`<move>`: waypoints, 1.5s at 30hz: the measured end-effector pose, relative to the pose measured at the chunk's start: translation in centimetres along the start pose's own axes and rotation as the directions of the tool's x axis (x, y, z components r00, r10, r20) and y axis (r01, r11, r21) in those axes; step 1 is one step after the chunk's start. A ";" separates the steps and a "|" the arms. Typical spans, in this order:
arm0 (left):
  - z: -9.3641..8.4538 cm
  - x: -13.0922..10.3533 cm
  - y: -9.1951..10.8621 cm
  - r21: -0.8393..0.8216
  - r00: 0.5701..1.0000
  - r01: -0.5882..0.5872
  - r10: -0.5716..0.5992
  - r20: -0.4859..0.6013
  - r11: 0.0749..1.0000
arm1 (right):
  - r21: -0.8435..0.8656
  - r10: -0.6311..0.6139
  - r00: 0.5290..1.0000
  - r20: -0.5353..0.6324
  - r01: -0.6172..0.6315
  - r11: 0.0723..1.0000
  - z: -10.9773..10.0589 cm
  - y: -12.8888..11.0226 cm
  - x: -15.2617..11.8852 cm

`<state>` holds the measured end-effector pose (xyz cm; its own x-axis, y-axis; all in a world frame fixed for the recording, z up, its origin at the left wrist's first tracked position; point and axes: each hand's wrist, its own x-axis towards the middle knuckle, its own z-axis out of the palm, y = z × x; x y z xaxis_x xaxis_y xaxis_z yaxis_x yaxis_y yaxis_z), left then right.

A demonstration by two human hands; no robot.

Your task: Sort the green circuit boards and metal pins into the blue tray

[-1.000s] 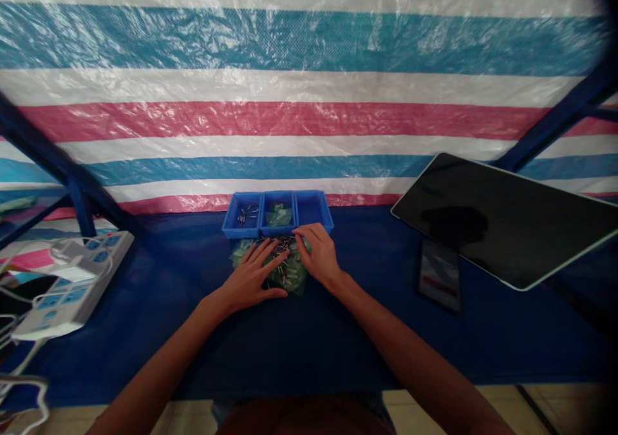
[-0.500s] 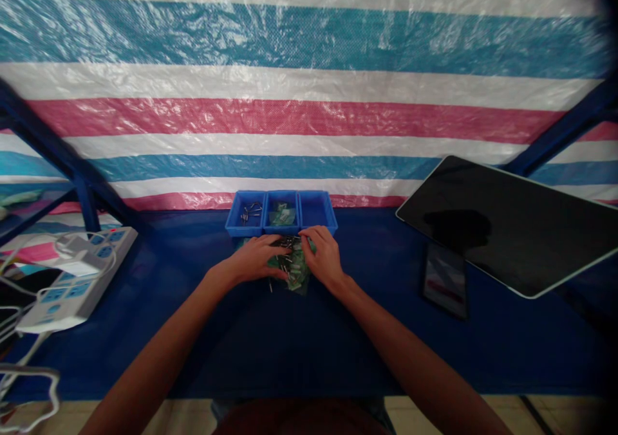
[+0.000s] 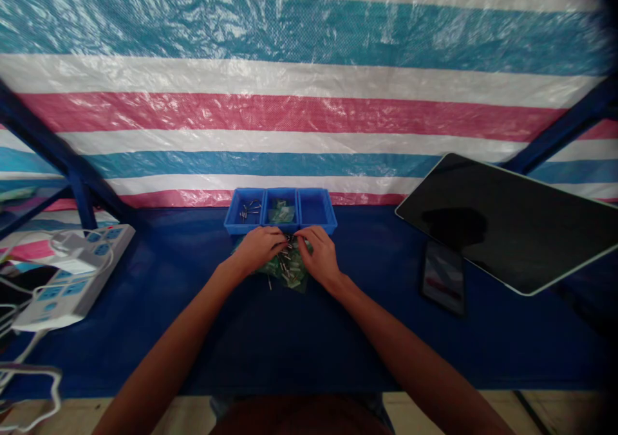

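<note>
A mixed pile of small green plastic packets and thin metal pieces lies on the dark blue tabletop in front of three joined blue bins. My left hand reaches over the pile's left side, its fingers closed together at the metal pieces. From the right, my right hand has its thumb and fingertips pinched at the pile's far edge. What either hand grips is too small to make out. The left bin holds several metal pieces, and the middle bin holds green packets.
The right bin adjoins the middle one. A phone and a large black panel with a pale edge lie to the right. On the left is a white power strip with tangled cables. A striped plastic sheet hangs behind.
My left hand has moved slightly forward and its spread thumb and fingers have drawn together. My right hand stays near the same spot, its fingertips a little closer to the left hand.
</note>
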<state>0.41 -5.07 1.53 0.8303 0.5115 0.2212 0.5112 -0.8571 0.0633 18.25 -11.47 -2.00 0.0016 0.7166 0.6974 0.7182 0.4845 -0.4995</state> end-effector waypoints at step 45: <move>1.4 -1.4 1.2 -0.033 0.937 0.108 -0.113 -0.330 0.994 | -0.006 0.025 0.999 0.042 -0.025 1.000 0.4 -0.3 -0.3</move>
<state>0.19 -6.75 -0.10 0.6471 0.5564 0.5212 0.5904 -0.7983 0.1191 17.77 -11.64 -2.24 -0.0093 0.7490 0.6626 0.7218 0.4636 -0.5139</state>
